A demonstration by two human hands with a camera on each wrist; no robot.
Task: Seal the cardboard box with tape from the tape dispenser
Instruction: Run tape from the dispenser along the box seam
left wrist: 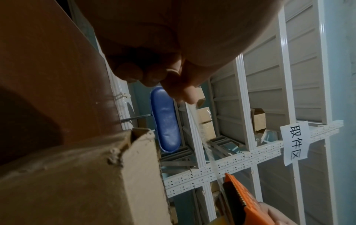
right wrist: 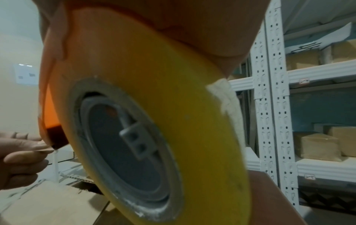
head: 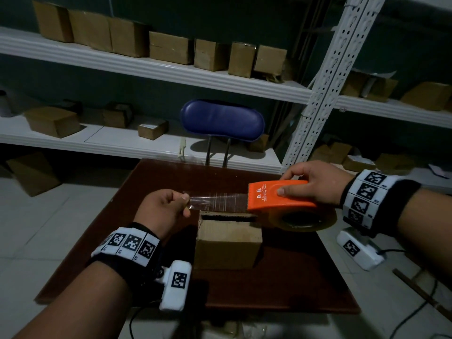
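Observation:
A small cardboard box [head: 227, 243] stands on a dark brown table [head: 151, 241], a gap showing between its top flaps. My right hand [head: 310, 184] grips an orange tape dispenser [head: 278, 195] with a yellowish tape roll [head: 305, 220] just above the box's right side. A clear strip of tape [head: 215, 200] stretches left from the dispenser's toothed edge, over the box. My left hand [head: 166, 206] pinches the strip's free end between thumb and forefinger. The left wrist view shows the box [left wrist: 96, 175], the tape [left wrist: 204, 140] and the dispenser [left wrist: 240, 193]. The roll [right wrist: 173, 121] fills the right wrist view.
A blue chair [head: 222, 123] stands behind the table. White metal shelving [head: 156, 69] with several cardboard boxes runs along the back, with an upright post [head: 325, 84] at the right. A cable lies on the tiled floor [head: 403, 302] at the right.

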